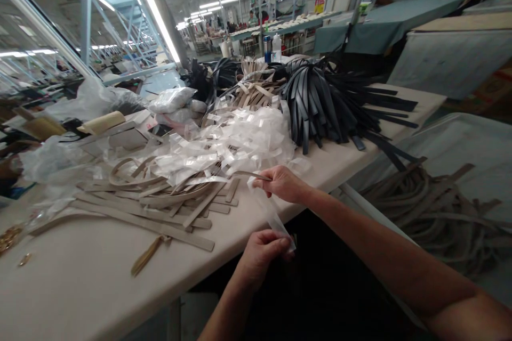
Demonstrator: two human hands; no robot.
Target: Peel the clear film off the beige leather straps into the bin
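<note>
Just past the table's front edge, my left hand (264, 253) pinches the lower end of a translucent white plastic strip (272, 217). Up and to the right of it, my right hand (283, 184) is closed on the end of a taupe strap (250, 174), and the strip's upper end hangs at those same fingers. Whether the strap enters the strip cannot be made out. Beyond my hands lies a heap of similar white plastic strips (256, 136). Flat taupe straps (148, 218) are spread on the table to the left.
A brush with tan bristles (147, 257) lies on the pale table (92, 287). Gold-coloured metal pieces (10, 238) are at far left. Black straps (320, 101) are piled at the back right, near bottles (276, 48). More taupe straps (432, 208) lie low on the right.
</note>
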